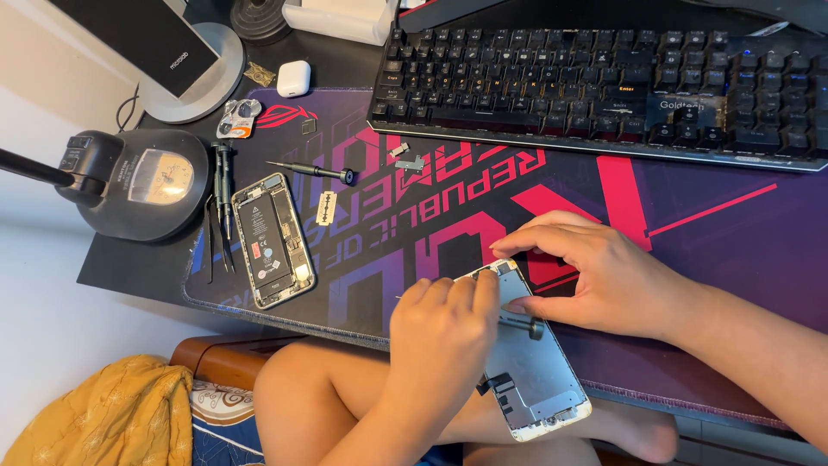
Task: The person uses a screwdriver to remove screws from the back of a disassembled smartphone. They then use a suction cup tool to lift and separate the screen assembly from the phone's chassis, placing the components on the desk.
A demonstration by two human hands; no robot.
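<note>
Detached screen panel (539,362) lies face down at the near edge of the tabletop (690,216), on the mat; long axis runs from upper left to lower right, lower end overhanging my lap. My left hand (444,324) is closed on a thin tool over its upper left corner. My right hand (595,272) pins the same end, fingers pressed flat. Opened phone body (272,240) well apart, left
</note>
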